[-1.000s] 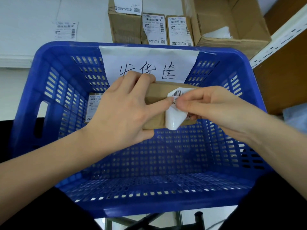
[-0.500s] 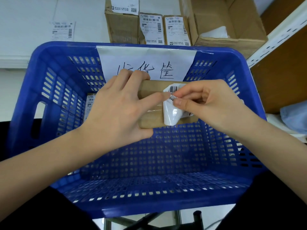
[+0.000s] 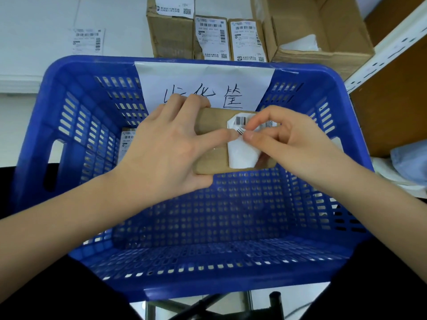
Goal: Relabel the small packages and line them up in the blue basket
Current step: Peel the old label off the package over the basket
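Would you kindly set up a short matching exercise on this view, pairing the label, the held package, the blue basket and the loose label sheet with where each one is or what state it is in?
Things:
1. label
2. held package
3. blue basket
4. loose label sheet

States or places:
A. bears a handwritten paper sign on its far wall
B. lies flat on the white surface, far left
C. partly peeled, pinched by the right hand
D. gripped by the left hand above the basket

Pairs: 1-C, 2-D, 3-A, 4-B
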Tool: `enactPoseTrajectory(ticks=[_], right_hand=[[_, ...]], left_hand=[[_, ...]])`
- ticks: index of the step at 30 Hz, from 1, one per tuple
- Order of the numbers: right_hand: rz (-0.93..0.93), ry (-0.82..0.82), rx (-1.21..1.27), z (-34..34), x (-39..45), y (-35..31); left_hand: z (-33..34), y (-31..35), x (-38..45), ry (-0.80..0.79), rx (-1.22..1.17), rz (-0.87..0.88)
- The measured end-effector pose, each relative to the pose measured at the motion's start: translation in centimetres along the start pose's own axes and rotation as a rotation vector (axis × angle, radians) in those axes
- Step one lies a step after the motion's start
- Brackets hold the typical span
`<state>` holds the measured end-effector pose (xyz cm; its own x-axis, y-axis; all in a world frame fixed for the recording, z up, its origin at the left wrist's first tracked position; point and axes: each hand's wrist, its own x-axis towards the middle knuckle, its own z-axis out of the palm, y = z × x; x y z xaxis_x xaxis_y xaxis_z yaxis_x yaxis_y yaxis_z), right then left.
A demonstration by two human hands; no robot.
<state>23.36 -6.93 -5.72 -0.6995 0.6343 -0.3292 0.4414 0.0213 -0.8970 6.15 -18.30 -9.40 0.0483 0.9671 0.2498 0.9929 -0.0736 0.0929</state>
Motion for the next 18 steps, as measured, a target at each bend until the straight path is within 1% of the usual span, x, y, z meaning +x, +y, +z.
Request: enactPoseTrajectory(ticks=[2,5,7,9,10,18], right_hand=[[-0.004,-0.013,0.022,0.1,-0.1,-0.2],[-0.031,-0.055,-0.021,0.1,0.0,-0.2],[-0.032,-0.151,-0.006,-0.3,0.0,-0.3],[-0.050,-0.275,-0.089,-1.0,0.0,-0.2],[-0.074,-0.301,-0.148,-1.2,0.0,-0.1],[-0.323,-0.124,-0.383,-0.9,0.0,0.9]], left_hand=[[-0.2,-0.1,0.1,0.014,0.006,-0.005],[-0.4,0.0,0.1,0.027,0.003,0.003],[-0.4,-0.2,0.0,0.015,0.000,-0.012],[-0.5,-0.5,0.0,-0.002,-0.009,-0.043],[-0.6,-0.6,0.0,-0.009,-0.004,-0.052],[-0.8,-0.5,0.1,-0.014,-0.002,-0.070]])
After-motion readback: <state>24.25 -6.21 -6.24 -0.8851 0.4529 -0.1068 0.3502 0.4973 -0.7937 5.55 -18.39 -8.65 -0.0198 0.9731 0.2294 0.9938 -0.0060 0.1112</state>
